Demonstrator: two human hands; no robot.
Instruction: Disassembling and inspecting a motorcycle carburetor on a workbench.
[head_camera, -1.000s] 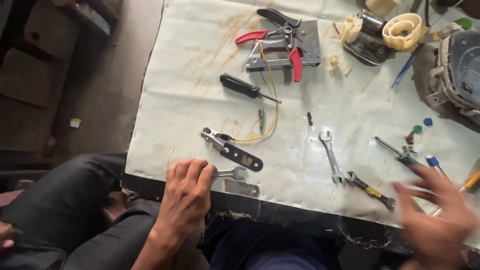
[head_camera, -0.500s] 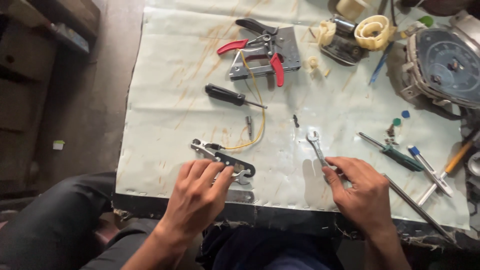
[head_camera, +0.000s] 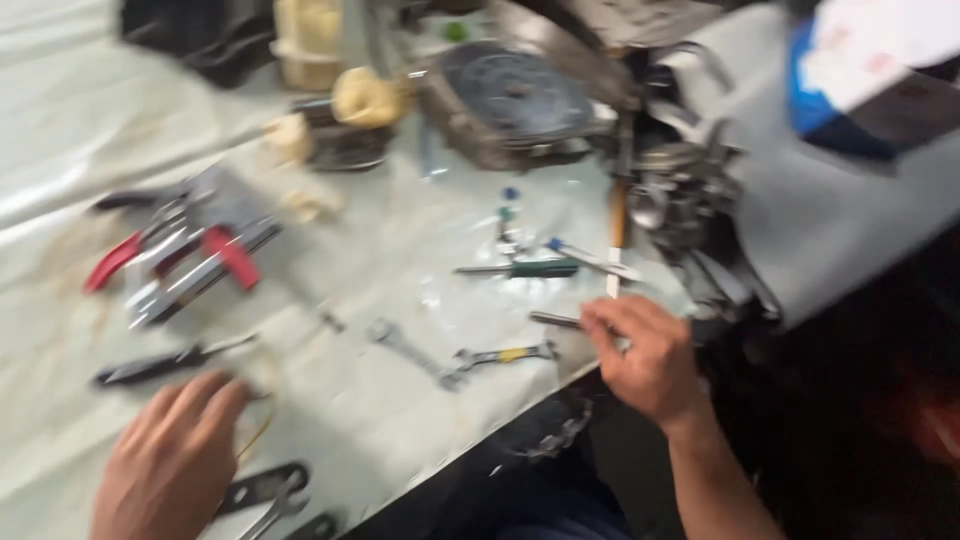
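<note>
The picture is motion-blurred. My left hand (head_camera: 170, 460) lies palm down on the white sheet (head_camera: 400, 430) at the lower left, fingers slightly apart, over a yellow wire (head_camera: 255, 430). A dark flat metal bracket (head_camera: 262, 485) lies just below it. My right hand (head_camera: 645, 355) is at the table's near right edge, its fingers curled onto the end of a thin metal rod (head_camera: 553, 320). Just left of that hand lie a small spanner with a yellow band (head_camera: 500, 355) and a plain spanner (head_camera: 405, 347).
A green-handled screwdriver (head_camera: 530, 268), a black-handled screwdriver (head_camera: 150, 365) and red-handled pliers (head_camera: 170, 260) lie on the sheet. A round grey housing (head_camera: 510, 100), a cream tape roll (head_camera: 365, 95) and metal engine parts (head_camera: 680, 190) crowd the far right. Dark floor lies beyond the edge.
The view has swung right and blurred. My right hand moved from the spanner to the thin rod at the edge. My left hand left the bracket and shifted up over the yellow wire.
</note>
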